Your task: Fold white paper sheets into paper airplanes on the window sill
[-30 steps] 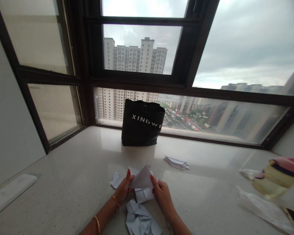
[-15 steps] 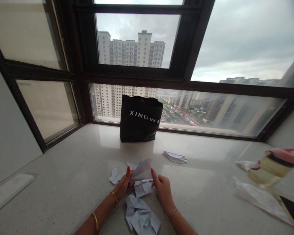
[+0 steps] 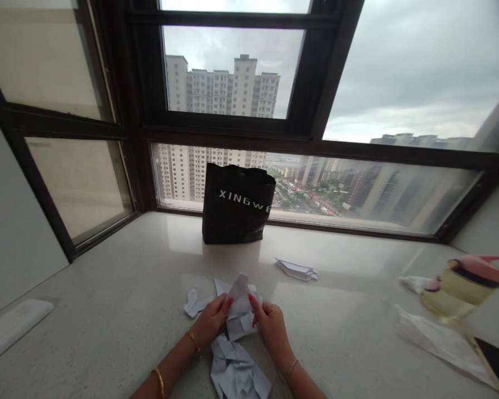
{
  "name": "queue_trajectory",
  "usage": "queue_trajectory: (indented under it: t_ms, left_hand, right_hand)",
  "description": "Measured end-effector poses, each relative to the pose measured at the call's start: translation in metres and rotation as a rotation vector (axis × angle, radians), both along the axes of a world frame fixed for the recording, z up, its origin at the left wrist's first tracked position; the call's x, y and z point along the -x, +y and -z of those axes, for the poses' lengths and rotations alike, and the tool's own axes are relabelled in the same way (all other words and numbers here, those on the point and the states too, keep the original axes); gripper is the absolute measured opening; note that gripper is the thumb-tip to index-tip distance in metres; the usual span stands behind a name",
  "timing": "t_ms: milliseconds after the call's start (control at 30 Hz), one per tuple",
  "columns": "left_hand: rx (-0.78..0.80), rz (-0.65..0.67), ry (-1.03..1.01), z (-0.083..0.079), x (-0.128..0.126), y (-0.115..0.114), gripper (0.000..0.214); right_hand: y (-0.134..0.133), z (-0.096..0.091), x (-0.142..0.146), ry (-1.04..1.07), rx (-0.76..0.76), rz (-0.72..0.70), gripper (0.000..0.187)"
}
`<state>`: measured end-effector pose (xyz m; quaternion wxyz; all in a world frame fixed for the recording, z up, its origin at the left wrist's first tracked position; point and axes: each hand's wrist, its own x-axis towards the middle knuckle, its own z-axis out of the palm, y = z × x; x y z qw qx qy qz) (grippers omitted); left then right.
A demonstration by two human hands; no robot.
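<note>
A sheet of white paper (image 3: 238, 296) is held up between my two hands, its top corner pointing away from me. My left hand (image 3: 213, 320) pinches its left side, thumb on top. At the right side, my right hand (image 3: 269, 324) grips the paper between thumb and fingers. Below the sheet lies a small folded paper (image 3: 240, 326). Nearer to me is a pile of creased, folded papers (image 3: 239, 368). Another folded paper piece (image 3: 194, 302) rests left of my hands. Farther off to the right lies a long narrow folded paper (image 3: 296, 270).
A black bag (image 3: 237, 208) with white lettering stands by the window. On the right are a bottle with a pink lid (image 3: 461, 285), crumpled tissue (image 3: 441, 341) and a dark flat device (image 3: 497, 360). A long white object (image 3: 19, 330) lies at the left.
My hands have come closer together. The held paper has gone from a broad, wide-spread shape to a narrower one, and both hands have shifted slightly.
</note>
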<state>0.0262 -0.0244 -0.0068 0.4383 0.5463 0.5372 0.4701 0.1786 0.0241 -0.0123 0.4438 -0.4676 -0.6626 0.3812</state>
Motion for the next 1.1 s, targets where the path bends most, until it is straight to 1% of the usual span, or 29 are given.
queue_trajectory:
  t_ms: [100, 200, 400, 467, 633, 800, 900, 1000, 1100]
  left_hand:
    - [0.010, -0.024, 0.004, 0.001, 0.001, 0.001, 0.054]
    - [0.015, -0.037, 0.008, 0.001, 0.001, 0.002, 0.054]
    - [0.018, -0.027, 0.017, 0.001, 0.001, 0.001, 0.053]
    - [0.018, -0.025, 0.014, 0.001, 0.001, 0.002, 0.053]
    - [0.016, -0.008, 0.014, 0.001, 0.001, 0.002, 0.052]
    - [0.000, -0.006, 0.034, 0.001, 0.002, 0.003, 0.050]
    - [-0.022, -0.007, 0.039, 0.001, 0.002, 0.003, 0.050]
    - [-0.083, -0.017, 0.057, -0.001, 0.003, 0.002, 0.049]
    - [-0.147, -0.030, 0.093, -0.004, 0.004, -0.001, 0.048]
  right_hand:
    - [0.001, -0.001, -0.001, 0.059, 0.029, 0.002, 0.059]
    - [0.002, -0.004, -0.003, 0.106, 0.093, -0.008, 0.058]
    - [0.002, -0.006, -0.004, 0.148, 0.165, -0.038, 0.056]
    - [0.002, -0.005, -0.004, 0.140, 0.148, -0.030, 0.055]
    - [0.004, -0.004, -0.005, 0.122, 0.029, 0.017, 0.053]
    - [0.006, 0.001, -0.005, 0.143, 0.011, 0.005, 0.047]
    - [0.005, 0.004, -0.003, 0.243, 0.016, 0.017, 0.038]
    - [0.004, 0.005, -0.002, 0.315, 0.019, 0.001, 0.045]
    - [0.002, 0.001, -0.002, 0.302, -0.032, -0.036, 0.048]
